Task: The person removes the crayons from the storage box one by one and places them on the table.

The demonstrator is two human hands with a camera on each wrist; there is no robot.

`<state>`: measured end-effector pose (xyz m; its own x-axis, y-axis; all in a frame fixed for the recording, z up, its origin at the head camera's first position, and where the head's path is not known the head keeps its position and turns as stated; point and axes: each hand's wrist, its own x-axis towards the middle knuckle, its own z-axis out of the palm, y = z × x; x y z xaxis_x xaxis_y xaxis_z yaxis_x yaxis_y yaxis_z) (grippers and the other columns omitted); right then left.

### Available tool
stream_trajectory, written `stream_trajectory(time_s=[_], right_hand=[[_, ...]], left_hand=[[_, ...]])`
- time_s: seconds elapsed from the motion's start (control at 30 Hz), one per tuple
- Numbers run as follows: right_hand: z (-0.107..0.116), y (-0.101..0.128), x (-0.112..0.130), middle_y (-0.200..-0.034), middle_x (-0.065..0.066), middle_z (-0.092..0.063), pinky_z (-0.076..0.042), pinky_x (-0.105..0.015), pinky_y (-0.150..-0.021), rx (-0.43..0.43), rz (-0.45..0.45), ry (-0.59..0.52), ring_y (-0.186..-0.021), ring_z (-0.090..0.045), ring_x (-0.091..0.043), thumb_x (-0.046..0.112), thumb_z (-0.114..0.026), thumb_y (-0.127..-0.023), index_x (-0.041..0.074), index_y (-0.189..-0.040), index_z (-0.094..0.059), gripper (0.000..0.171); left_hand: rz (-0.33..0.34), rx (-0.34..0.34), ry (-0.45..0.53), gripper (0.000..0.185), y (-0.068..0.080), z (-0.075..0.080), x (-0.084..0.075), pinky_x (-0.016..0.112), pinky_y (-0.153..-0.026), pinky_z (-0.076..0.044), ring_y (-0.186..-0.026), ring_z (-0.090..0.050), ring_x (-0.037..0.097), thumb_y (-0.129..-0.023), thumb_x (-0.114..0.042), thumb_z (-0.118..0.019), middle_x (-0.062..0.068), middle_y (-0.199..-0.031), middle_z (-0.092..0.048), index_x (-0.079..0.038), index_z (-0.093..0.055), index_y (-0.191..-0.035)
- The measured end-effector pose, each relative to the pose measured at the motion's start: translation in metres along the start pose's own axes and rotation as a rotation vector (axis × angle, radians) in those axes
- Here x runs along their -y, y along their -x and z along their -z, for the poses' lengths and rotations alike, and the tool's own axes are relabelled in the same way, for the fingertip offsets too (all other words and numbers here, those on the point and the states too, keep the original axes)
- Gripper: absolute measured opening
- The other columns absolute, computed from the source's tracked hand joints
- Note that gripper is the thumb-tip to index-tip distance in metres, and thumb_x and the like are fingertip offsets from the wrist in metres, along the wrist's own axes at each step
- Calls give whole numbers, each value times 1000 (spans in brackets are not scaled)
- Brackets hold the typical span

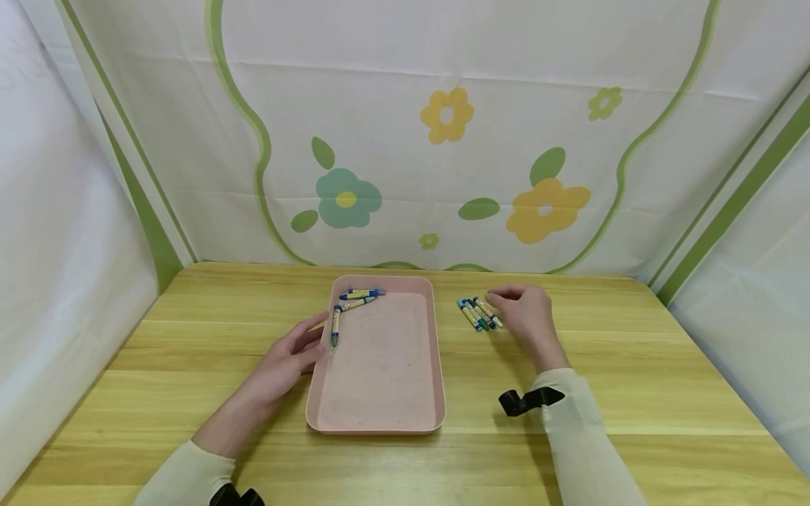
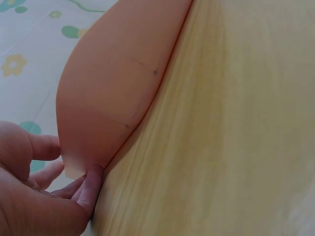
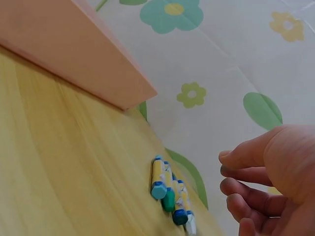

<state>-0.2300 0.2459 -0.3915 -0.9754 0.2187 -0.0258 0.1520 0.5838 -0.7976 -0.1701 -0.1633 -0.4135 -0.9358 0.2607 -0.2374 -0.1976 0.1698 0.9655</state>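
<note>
Head view — crayons (image 1: pixel 479 313), labels unreadable

No text, number or brand can be read anywhere. The crayons (image 1: pixel 479 313) beside the tray (image 1: pixel 436 365) carry printed wrappers, but the print is too small and blurred to make out in any view.

One pink tray (image 1: pixel 380 365) holds three crayons (image 1: pixel 357 299); four crayons (image 1: pixel 479 313) lie beside it.
</note>
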Motion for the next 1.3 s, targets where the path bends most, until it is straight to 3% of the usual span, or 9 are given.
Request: stream_trajectory(time_s=[0.27, 0.47, 1.3], right_hand=[[4, 3, 9, -120, -13, -80, -54, -38, -95, -35, 75, 28, -114, -71, -30, 35, -73, -99, 10, -117, -82, 32], [4, 4, 12, -119, -13, -80, -54, -33, -91, -33, 90, 24, -112, -71, -29, 36, -73, -99, 10, -117, -82, 32], [-11, 10, 37, -114, -12, -80, -56, -30, -82, 25, 176, -41, -104, -73, -26, 31, -75, -99, 10, -118, -81, 29]], left_hand=[[-4, 2, 15, 62, -1, 1, 1, 20, -100, -49, -156, -38, 36, -111, -14, -51, 19, -173, -31, -22, -29, -169], [-7, 1, 9, 62, 0, 1, 1, 23, -102, -49, -156, -38, 36, -111, -15, -52, 19, -172, -32, -22, -29, -169], [-6, -4, -2, 63, -1, -1, 1, 28, -106, -49, -156, -39, 37, -111, -16, -53, 20, -172, -32, -21, -29, -169]])
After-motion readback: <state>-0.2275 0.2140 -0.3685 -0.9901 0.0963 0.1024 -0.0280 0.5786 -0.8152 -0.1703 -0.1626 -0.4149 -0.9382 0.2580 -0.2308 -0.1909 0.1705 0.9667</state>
